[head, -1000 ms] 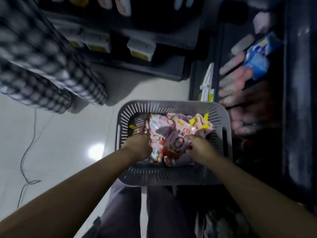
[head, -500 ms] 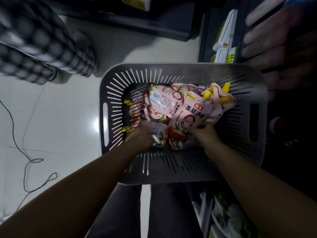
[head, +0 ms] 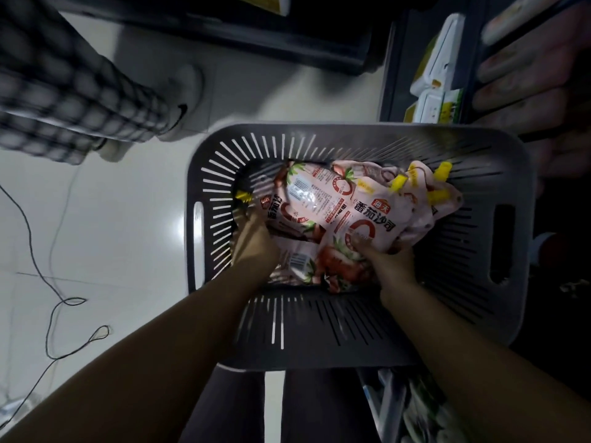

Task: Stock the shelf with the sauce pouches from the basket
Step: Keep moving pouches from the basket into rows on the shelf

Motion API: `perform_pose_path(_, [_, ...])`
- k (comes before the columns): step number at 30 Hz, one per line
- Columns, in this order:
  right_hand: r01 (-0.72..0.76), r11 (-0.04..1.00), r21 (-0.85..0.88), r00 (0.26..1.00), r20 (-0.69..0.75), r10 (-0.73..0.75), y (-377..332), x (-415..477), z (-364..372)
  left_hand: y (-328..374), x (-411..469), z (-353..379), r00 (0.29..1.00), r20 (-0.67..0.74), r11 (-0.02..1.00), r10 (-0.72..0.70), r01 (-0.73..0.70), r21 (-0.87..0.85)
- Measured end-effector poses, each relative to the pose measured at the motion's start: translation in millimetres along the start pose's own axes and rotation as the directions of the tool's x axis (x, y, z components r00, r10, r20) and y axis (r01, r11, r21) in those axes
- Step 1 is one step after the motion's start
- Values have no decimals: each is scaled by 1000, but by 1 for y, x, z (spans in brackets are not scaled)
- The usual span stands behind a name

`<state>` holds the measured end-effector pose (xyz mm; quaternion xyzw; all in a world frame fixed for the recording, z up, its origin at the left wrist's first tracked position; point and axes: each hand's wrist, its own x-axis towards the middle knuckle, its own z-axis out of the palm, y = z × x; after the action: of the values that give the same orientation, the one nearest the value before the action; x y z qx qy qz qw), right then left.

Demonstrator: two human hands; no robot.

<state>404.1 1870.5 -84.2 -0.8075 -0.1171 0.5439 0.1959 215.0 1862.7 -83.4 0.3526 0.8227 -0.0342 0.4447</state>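
Observation:
A grey slotted basket (head: 473,318) sits on the floor below me, holding several pink sauce pouches (head: 361,207) with yellow caps. Both my hands reach into it. My left hand (head: 254,247) digs in at the left side of the pile, its fingers hidden among the pouches. My right hand (head: 388,262) grips the near edge of the pile, thumb on top of a pouch. The shelf (head: 425,59) stands at the upper right, dark, with pale packets on it.
Another person's checked trouser leg and white shoe (head: 179,107) stand on the floor left of the basket. A thin cable (head: 54,302) loops across the white tiles at left. A dark shelf base (head: 256,33) runs along the top. Packets lie at the lower right.
The view has dipped closer over the basket, which now looms larger. Both hands stay in the pile; the right hand has taken a firmer hold on the pouches' near edge.

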Motion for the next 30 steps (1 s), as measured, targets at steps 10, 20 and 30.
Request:
perform_pose_path(10, [-114,992,-47,936,330,123,-16,-10,-20,6,9,-14,963,219,886,158,-236,399])
perform_pose_path(20, [-24,997,-77,955,292,46,-9,-10,-50,32,-47,-52,851,355,674,387,-524,520])
perform_pose_path(30, [-71,994,-78,970,226,87,-10,-8,-64,41,-46,-73,276,409,79,870,-896,437])
